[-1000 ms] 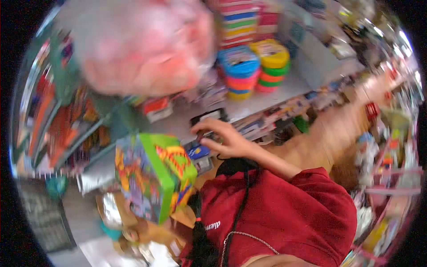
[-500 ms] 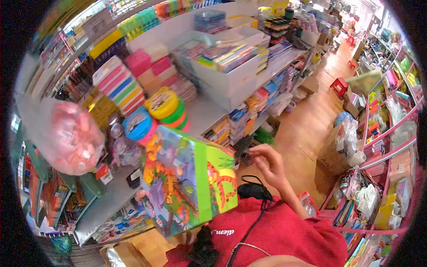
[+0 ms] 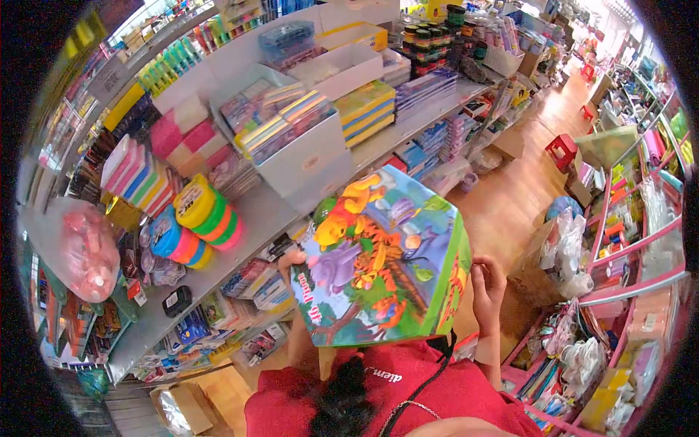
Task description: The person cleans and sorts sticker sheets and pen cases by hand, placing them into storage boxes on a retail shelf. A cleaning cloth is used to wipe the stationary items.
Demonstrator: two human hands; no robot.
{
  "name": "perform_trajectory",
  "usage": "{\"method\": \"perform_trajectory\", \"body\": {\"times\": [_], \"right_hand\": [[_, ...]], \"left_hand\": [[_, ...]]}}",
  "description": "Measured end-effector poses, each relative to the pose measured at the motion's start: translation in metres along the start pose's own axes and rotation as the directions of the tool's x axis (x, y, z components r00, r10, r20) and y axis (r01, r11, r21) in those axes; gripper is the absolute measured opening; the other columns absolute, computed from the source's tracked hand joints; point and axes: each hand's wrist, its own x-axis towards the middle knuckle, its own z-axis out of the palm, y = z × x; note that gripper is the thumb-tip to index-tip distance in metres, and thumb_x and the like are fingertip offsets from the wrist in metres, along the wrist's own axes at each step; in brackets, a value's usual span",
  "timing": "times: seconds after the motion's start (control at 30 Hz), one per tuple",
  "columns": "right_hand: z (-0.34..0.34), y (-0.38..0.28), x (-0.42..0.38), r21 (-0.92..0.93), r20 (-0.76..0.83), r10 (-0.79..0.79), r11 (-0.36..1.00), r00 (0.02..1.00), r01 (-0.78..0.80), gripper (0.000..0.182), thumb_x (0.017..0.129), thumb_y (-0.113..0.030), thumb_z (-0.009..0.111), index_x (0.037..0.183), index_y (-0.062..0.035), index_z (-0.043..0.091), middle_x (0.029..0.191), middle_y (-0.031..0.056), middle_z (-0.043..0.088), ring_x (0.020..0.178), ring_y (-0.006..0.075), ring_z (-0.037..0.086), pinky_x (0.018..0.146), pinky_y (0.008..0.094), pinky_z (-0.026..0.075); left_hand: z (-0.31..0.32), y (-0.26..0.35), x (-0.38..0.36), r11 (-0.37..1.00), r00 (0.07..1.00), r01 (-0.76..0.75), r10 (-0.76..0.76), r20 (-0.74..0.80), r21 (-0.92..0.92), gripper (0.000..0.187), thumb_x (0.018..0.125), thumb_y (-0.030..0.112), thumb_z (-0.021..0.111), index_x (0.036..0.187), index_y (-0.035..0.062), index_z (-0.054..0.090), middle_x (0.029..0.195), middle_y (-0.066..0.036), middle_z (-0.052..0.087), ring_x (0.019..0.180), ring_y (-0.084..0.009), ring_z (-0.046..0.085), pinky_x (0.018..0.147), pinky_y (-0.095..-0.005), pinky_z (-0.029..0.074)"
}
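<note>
We hold the cartoon box [image 3: 382, 262] up at chest height between our hands: the left hand [image 3: 291, 261] has its fingers closed on the box's left edge, the right hand [image 3: 486, 285] has its fingers curled against the right edge. Left of our left fingers the shelf [image 3: 255, 218] edge sits close. Beyond our right fingers the wooden floor [image 3: 510, 197] of the aisle lies open.

Cartoon box [image 3: 382, 262] now higher, right hand [image 3: 486, 285] alongside.
</note>
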Motion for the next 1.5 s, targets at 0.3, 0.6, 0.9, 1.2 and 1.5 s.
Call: {"method": "perform_trajectory", "body": {"times": [0.3,0.6,0.9,1.2,1.5], "right_hand": [[-0.044,0.035,0.173,-0.306,0.192,-0.314,0.881,0.930,0.361,0.019,0.077,0.001,0.052,0.096,0.0017,0.054,0.082,0.0107,0.058,0.074,0.0161,0.055,0.067,0.0277,0.044],[-0.004,0.055,0.402,-0.169,0.495,-0.435,0.801,0.752,0.574,0.024,0.075,-0.002,0.057,0.098,-0.0015,0.055,0.089,0.0131,0.058,0.083,0.0241,0.058,0.070,0.0324,0.046],[0.151,0.081,0.604,-0.130,0.767,-0.615,0.127,0.181,0.983,0.028,0.078,-0.022,0.056,0.103,-0.0092,0.056,0.096,0.0134,0.059,0.090,0.0285,0.057,0.079,0.0379,0.045],[0.144,0.030,0.626,-0.131,0.874,-0.479,-0.069,0.082,0.989,0.024,0.080,-0.016,0.053,0.101,-0.0069,0.058,0.088,0.0112,0.062,0.086,0.0249,0.059,0.078,0.0348,0.046],[0.068,-0.008,0.621,-0.044,0.777,-0.609,0.201,0.160,0.979,0.027,0.074,-0.019,0.052,0.089,0.0003,0.061,0.078,0.0153,0.061,0.074,0.0320,0.058,0.072,0.0426,0.044]], "left_hand": [[0.151,-0.079,0.045,0.994,0.998,0.021,-0.015,0.055,-0.111,0.077,0.054,0.004,0.077,0.118,0.0063,0.033,0.112,-0.008,0.040,0.108,-0.0199,0.039,0.092,-0.0333,0.034],[0.214,-0.102,0.055,0.999,0.998,0.030,-0.030,-0.061,0.013,0.078,0.054,0.004,0.077,0.119,0.0064,0.033,0.112,-0.007,0.039,0.108,-0.0197,0.038,0.093,-0.0332,0.033],[0.252,-0.099,0.027,0.961,0.924,-0.015,0.119,-0.365,0.277,0.080,0.054,0.004,0.077,0.120,0.0065,0.032,0.113,-0.007,0.039,0.109,-0.0196,0.038,0.093,-0.0331,0.033],[0.331,-0.110,0.016,0.899,0.808,-0.056,0.296,-0.509,0.434,0.081,0.054,0.003,0.077,0.121,0.0067,0.031,0.113,-0.007,0.038,0.109,-0.0194,0.038,0.094,-0.0330,0.032],[0.358,-0.106,0.022,0.856,0.776,-0.088,0.380,-0.503,0.510,0.082,0.054,0.003,0.076,0.121,0.0068,0.030,0.114,-0.007,0.038,0.109,-0.0192,0.037,0.094,-0.0328,0.032]]}}
